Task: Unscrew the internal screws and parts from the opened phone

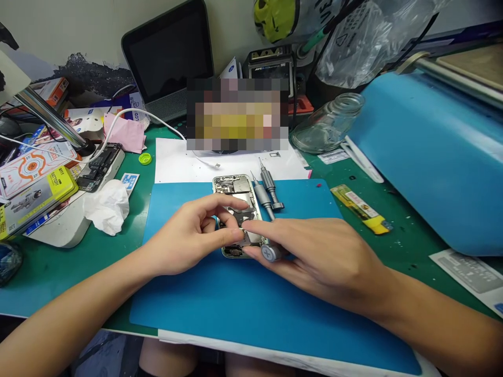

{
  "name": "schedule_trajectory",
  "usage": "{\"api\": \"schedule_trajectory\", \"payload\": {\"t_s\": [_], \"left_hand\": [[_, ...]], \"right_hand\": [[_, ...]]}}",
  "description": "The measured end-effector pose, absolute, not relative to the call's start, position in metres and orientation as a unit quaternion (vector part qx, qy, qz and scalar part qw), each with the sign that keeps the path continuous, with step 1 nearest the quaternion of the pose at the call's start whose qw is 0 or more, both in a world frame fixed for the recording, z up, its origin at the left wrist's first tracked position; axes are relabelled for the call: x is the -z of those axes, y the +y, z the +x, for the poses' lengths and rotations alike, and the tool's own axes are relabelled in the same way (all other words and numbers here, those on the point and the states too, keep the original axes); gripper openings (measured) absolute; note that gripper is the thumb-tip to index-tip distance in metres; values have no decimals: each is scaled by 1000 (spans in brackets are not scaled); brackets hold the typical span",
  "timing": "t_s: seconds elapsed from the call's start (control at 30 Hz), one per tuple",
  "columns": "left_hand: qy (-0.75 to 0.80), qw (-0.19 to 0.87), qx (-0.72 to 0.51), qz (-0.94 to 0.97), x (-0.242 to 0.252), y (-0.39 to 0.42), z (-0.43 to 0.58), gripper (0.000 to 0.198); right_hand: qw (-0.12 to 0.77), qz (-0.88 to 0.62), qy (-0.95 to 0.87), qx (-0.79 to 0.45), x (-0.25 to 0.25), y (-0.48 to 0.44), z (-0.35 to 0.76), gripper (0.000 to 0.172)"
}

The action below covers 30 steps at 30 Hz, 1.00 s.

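- Left hand [196, 230]: part-curled over opened phone [242, 214], thumb and index spread apart; can't tell whether gripping anything.
- Right hand [334, 251]: closed around grey driver [271, 253], cross-marked cap facing camera; index and thumb tips at phone, slightly apart, can't tell if holding any part.
- Phone: flat on blue mat [204, 298], internals up, partly hidden by fingers.
- Screwdriver pair [261, 195]: lying just right of phone.
- Glass jar [330, 123]: tilted, beyond mat, near white paper [173, 162].
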<state>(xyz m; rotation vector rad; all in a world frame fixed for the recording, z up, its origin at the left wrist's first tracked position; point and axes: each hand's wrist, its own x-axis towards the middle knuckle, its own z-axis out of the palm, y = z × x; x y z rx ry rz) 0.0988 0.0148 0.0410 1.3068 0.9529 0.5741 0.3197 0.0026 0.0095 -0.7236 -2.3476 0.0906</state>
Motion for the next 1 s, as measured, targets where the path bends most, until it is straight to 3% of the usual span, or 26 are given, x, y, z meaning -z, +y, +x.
{"api": "schedule_trajectory", "payload": {"t_s": [0.37,0.53,1.0], "left_hand": [[427,629,-231,607,-43,14,100,29],[415,641,-240,599,-44,13,102,26],[419,649,-235,590,-46,16,99,29]], "right_hand": [[325,-269,-905,-41,-9,3,320,12],[334,-261,-905,-41,-9,3,318,23],[327,-259,-908,-32,-8,3,321,19]]}}
